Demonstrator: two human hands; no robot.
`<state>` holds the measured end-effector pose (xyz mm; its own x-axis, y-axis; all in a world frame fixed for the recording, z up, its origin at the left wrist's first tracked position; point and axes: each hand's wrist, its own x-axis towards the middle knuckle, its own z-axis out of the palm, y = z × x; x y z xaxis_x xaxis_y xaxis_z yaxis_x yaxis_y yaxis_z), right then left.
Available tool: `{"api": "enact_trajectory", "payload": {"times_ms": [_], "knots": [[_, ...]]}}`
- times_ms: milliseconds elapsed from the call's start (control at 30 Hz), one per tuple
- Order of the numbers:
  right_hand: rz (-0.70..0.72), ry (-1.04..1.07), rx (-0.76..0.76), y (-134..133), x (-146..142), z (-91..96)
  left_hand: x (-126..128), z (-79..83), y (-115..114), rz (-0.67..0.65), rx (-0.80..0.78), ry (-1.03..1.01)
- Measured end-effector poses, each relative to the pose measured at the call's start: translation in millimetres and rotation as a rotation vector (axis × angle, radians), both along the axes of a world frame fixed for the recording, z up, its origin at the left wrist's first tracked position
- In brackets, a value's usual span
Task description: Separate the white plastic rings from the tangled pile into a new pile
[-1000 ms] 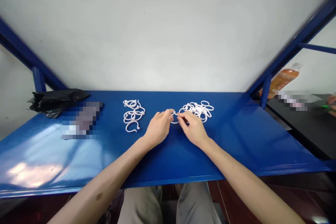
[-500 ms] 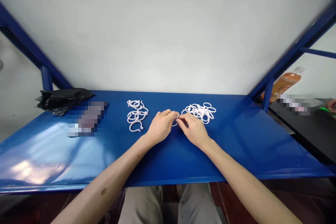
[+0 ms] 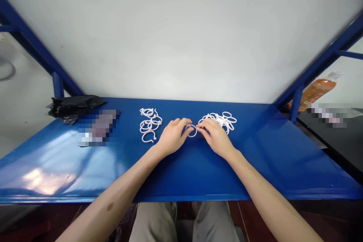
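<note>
A thin white ring (image 3: pixel 191 136) is held between my two hands over the middle of the blue table. My left hand (image 3: pixel 173 136) pinches its left side between thumb and fingers. On the ring's right side, the thumb and fingertips of my right hand (image 3: pixel 214 136) are closed. Just behind my right hand lies a pile of white rings (image 3: pixel 227 117), partly hidden by that hand. To the left of my left hand, several more white rings (image 3: pixel 149 124) lie in a loose column, and the nearest of them has a gap in it.
A black plastic bag (image 3: pixel 75 106) and a blurred-out flat object (image 3: pixel 100 126) lie on the blue table (image 3: pixel 198 174) at the left. A white wall (image 3: pixel 181 45) stands behind. Blue frame bars (image 3: pixel 320 60) flank both sides. Beyond the right bar is an orange drink bottle (image 3: pixel 319 90).
My hands have moved slightly apart, so more of the ring between them shows. The whole view has shifted a little. Both groups of rings look the same.
</note>
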<state>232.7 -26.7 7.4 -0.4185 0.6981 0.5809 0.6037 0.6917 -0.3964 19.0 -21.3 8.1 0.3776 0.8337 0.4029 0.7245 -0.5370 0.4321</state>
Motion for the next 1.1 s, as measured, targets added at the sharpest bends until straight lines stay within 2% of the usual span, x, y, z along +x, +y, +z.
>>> {"api": "enact_trajectory", "payload": {"times_ms": [133,200,267,433,633,767,933,1100], "knots": [[-0.33,-0.018,0.121,16.9,20.1,-1.2,-25.6,6.2,6.3,0.335,0.11,0.286],[-0.452,-0.026,0.149,25.8,31.6,-2.7,-40.8,9.2,8.3,0.486,0.069,0.437],[-0.509,-0.038,0.141,32.5,39.8,-5.2,-51.2,11.3,8.7,0.545,0.005,0.536],[-0.526,-0.08,0.065,37.8,44.2,-13.4,-49.2,13.0,6.4,0.43,-0.063,0.599],[-0.513,-0.059,0.124,33.9,43.1,-14.3,-37.6,6.8,6.5,0.313,0.042,0.465],[-0.485,-0.035,0.166,29.9,39.0,-11.7,-35.2,4.9,6.4,0.307,0.095,0.387],[-0.438,-0.03,0.162,21.8,26.5,-7.1,-31.3,10.3,2.9,0.313,0.078,0.355],[-0.269,-0.032,0.135,6.0,5.7,0.5,-26.3,16.7,-0.2,0.309,0.147,0.186]]}}
